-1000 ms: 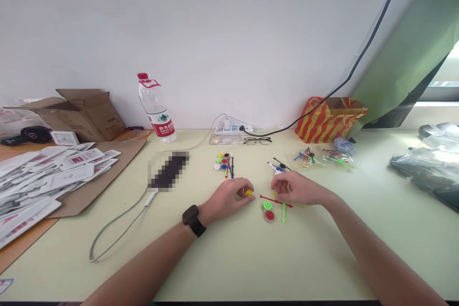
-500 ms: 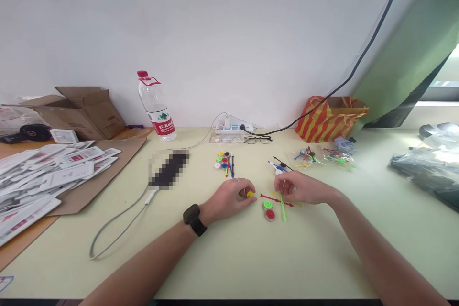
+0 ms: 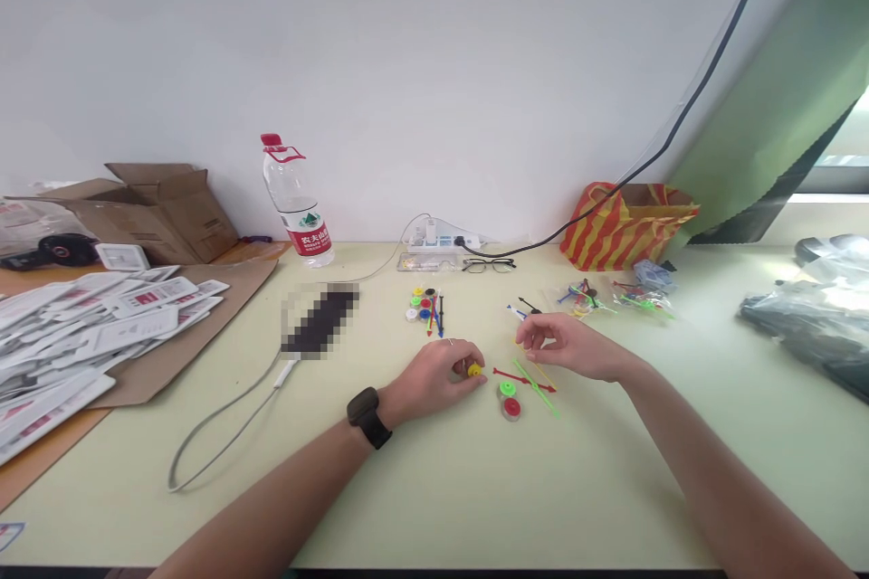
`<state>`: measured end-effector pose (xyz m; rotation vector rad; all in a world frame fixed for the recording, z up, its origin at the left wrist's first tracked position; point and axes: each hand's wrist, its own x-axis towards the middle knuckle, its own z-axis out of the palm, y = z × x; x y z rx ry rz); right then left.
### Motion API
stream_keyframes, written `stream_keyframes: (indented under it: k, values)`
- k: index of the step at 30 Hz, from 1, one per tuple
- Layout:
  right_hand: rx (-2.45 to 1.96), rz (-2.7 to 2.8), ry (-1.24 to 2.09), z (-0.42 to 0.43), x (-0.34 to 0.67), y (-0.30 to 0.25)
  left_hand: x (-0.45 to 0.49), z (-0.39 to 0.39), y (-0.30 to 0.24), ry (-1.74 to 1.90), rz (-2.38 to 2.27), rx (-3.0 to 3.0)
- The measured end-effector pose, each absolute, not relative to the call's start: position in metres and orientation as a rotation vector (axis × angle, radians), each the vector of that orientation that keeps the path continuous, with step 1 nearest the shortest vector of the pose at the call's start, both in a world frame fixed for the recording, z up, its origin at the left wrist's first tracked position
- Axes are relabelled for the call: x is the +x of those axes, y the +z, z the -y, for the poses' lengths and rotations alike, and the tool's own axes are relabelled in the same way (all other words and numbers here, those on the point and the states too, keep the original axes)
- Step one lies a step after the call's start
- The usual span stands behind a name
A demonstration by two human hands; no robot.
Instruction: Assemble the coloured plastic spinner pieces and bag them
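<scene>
My left hand point(image 3: 438, 373), with a black watch on its wrist, rests on the pale green table point(image 3: 434, 488), its fingertips pinched on a small yellow disc point(image 3: 473, 370). Just right of it lie a green disc point(image 3: 506, 388), a red disc point(image 3: 510, 408), a red stick point(image 3: 520, 376) and a green stick point(image 3: 539, 389). My right hand point(image 3: 570, 346) hovers over these sticks, fingers curled, with a thin yellow stick point(image 3: 543, 372) running out from under it. I cannot make out whether its fingers grip anything.
A cluster of coloured discs and sticks point(image 3: 426, 308) lies further back, with more sticks in bags point(image 3: 611, 297) at the right. A water bottle point(image 3: 296, 204), power strip point(image 3: 441, 242), glasses point(image 3: 487, 265), striped bag point(image 3: 625, 222), cardboard box point(image 3: 153, 208), card pile point(image 3: 88, 326) and cable point(image 3: 224, 421) surround them.
My right hand lifted a little and shifted back. The green stick turned from nearly upright to a slant toward the right. My left hand stayed on the yellow disc.
</scene>
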<state>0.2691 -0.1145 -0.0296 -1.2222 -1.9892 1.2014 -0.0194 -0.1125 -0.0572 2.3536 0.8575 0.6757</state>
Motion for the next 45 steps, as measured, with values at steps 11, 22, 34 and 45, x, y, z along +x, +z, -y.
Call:
stream_keyframes:
  k: [11,22,34,45]
  values:
    - [-1.174,1.798,1.326,0.116,0.258,-0.033,-0.019,0.112,-0.062,0.688,-0.856,2.242]
    - [-1.090,1.780,1.273,0.119,0.236,-0.044,-0.015,0.110,-0.065,0.727,-0.858,1.988]
    - [-1.111,1.756,1.283,0.136,0.205,-0.049,-0.014,0.105,-0.069,0.703,-0.758,1.704]
    - [-0.996,1.698,1.331,0.131,0.201,-0.067,-0.013,0.106,-0.065,0.741,-0.750,1.624]
